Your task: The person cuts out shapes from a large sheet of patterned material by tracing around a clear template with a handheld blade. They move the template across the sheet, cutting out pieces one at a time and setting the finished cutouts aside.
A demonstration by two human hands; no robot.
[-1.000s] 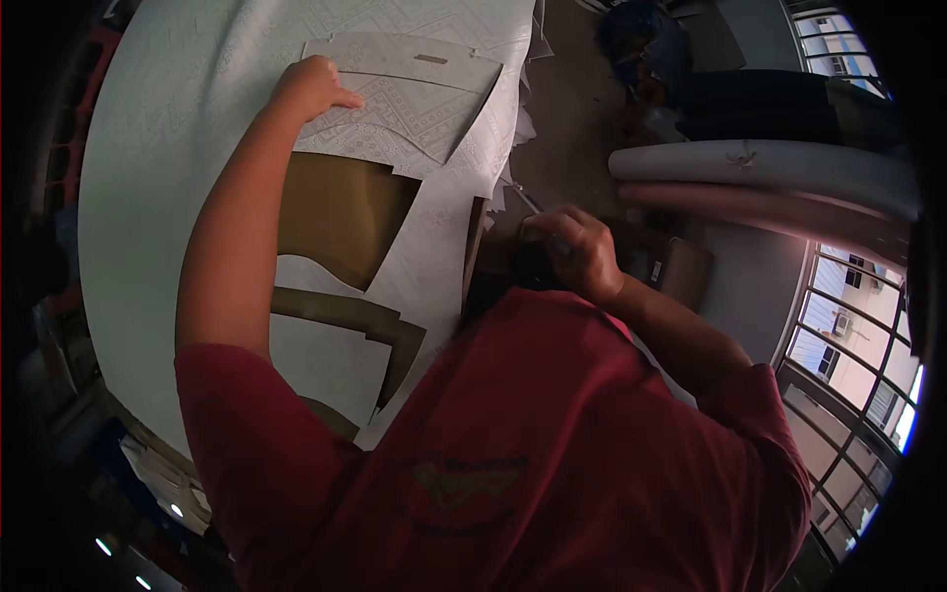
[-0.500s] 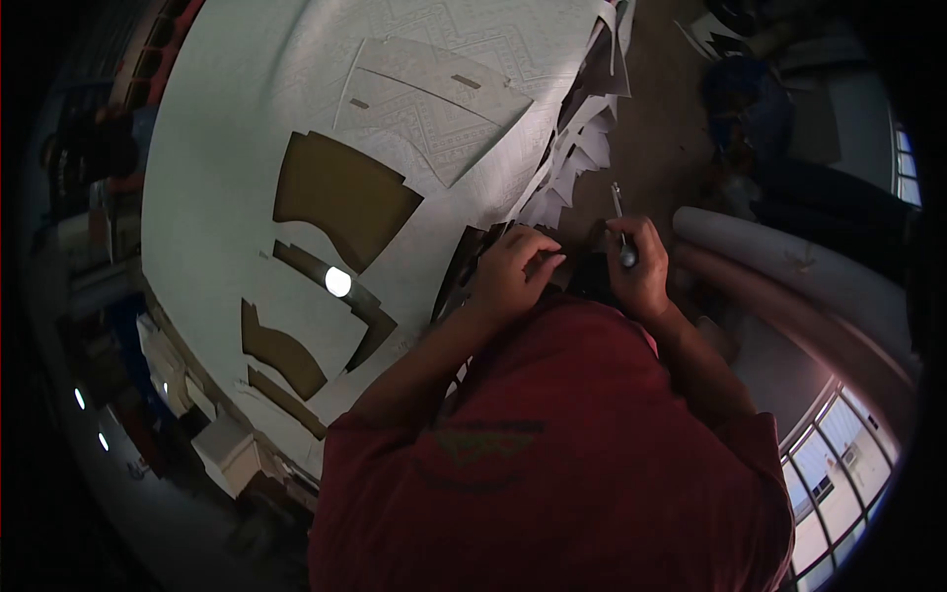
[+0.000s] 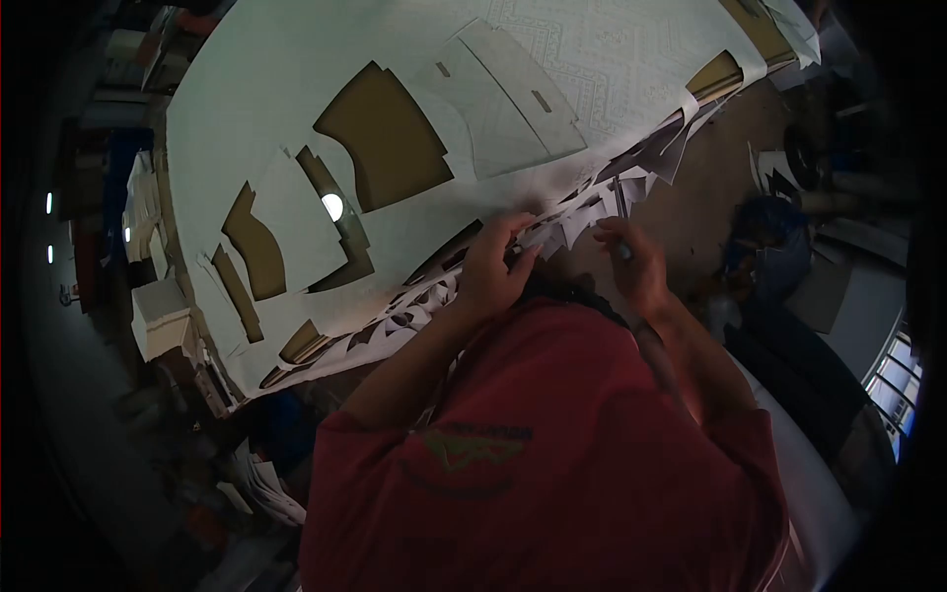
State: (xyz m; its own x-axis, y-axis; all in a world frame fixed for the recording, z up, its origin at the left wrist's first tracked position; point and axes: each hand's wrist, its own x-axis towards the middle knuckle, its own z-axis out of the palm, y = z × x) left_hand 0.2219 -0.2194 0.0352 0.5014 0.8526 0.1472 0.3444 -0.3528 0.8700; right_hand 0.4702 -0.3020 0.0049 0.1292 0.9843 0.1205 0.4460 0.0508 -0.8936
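Observation:
My left hand [image 3: 496,268] is at the near edge of a large table covered in pale patterned sheet material [image 3: 286,59], thumb and fingers apart. Its fingertips are right by the cut, ragged layers [image 3: 567,222] hanging along that edge. Off the edge to the right, my right hand [image 3: 639,264] is closed around a slim, pen-like metallic tool [image 3: 620,197] that points up and away from me. On the sheet, cut-out openings show brown underneath: a large curved one [image 3: 390,138] and a smaller curved one [image 3: 254,247]. A pale translucent pattern piece [image 3: 518,109] lies beside the large opening.
A bright light spot [image 3: 332,207] falls on a narrow cut-out. Boxes [image 3: 163,321] stand beyond the table's left end. On the floor to the right are a blue bag [image 3: 769,237] and dark rolls [image 3: 799,355]. A barred window [image 3: 893,380] is at far right.
My view has turned, so the table's near edge now runs more across the frame. Both hands remain close to that edge, and the tool is still in my right hand.

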